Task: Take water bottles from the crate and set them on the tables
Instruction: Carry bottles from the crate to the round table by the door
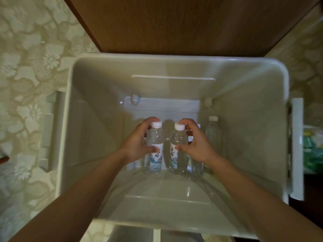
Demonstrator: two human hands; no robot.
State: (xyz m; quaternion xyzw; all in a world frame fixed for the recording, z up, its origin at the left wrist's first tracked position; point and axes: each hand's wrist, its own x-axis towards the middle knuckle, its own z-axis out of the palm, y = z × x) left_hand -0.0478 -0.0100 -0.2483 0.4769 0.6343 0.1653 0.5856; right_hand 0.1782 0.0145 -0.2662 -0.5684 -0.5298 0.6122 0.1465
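Left grip (138, 144) clamps left bottle (156, 137), right grip (196, 145) clamps right bottle (178, 139) labelled 美好, third bottle (213, 131) near the crate's (253, 130) right wall.

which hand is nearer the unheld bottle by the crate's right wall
Right. The right hand grips a labelled bottle beside the unheld bottle; the left hand grips the other labelled bottle, farther left.

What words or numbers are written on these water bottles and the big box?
"美好": black characters down the label of the clear white-capped plastic bottle that the right hand grips.
"好": label of the matching clear bottle in the left hand; the hand hides what is above.
Smaller print on both labels: too blurred.
White plastic crate: none.
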